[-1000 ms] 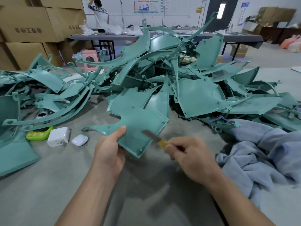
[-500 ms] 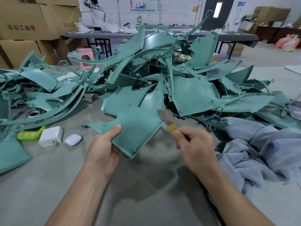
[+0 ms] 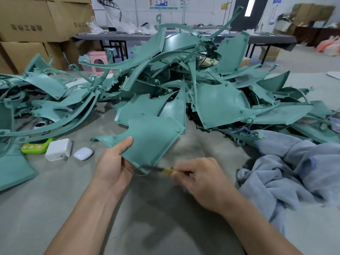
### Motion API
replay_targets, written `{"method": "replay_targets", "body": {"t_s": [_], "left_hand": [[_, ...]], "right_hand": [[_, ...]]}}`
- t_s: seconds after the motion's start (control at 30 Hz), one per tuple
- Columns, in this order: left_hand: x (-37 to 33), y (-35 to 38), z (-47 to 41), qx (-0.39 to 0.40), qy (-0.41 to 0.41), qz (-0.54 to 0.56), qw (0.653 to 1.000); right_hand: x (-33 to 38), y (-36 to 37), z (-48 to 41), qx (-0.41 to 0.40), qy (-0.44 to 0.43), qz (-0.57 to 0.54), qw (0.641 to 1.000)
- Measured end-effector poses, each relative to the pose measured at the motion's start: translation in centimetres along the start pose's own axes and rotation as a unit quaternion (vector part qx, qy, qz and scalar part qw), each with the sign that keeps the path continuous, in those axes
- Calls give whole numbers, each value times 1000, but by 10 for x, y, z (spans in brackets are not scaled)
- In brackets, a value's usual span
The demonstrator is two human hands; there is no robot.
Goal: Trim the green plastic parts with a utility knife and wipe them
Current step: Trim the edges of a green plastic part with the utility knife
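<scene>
A green plastic panel (image 3: 152,137) is pinched by the left-hand grip (image 3: 114,166), thumb on top, and held tilted above the grey surface (image 3: 55,208). A yellow-handled utility knife (image 3: 161,168) is clasped in the curled right-hand grip (image 3: 200,179); its blurred blade seems laid against the panel's near edge. More green parts (image 3: 211,100) are heaped beyond, a blue cloth (image 3: 294,168) at right. The cardboard boxes (image 3: 33,21) are shut, contents hidden.

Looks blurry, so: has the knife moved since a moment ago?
Yes. Judged against the charger, the knife came down toward the person, to the panel's near edge.
</scene>
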State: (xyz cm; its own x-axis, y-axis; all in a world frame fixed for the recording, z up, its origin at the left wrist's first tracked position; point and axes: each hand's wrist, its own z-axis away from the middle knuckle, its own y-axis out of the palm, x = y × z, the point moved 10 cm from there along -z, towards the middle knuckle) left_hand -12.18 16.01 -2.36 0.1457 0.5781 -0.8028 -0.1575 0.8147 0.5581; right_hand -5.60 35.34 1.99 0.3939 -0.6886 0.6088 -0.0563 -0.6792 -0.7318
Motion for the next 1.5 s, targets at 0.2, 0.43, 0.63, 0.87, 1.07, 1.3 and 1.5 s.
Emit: {"method": "replay_targets", "body": {"t_s": [0.2,0.43,0.63,0.87,1.07,1.3,1.5], "left_hand": [[1,2,0,16,-7,2,1000],[0,2,0,34,-23,59,997],[-3,2,3,35,-22,60,997],[-3,7,5,51,-30,71,996],[-1,11,7,68,-51,70,994],[-9,13,11,36,47,-15,998],[8,24,17,70,34,-119,990]], "right_hand": [[-26,-57,5,-195,48,-57,978],[-31,-66,4,-245,83,41,965],[21,-11,2,-53,-76,76,993],[-14,-64,1,-224,4,-37,974],[-36,-68,0,-263,79,-23,961],[-77,-27,4,-170,244,-594,747],[-40,-2,-1,-29,240,-582,777]]}}
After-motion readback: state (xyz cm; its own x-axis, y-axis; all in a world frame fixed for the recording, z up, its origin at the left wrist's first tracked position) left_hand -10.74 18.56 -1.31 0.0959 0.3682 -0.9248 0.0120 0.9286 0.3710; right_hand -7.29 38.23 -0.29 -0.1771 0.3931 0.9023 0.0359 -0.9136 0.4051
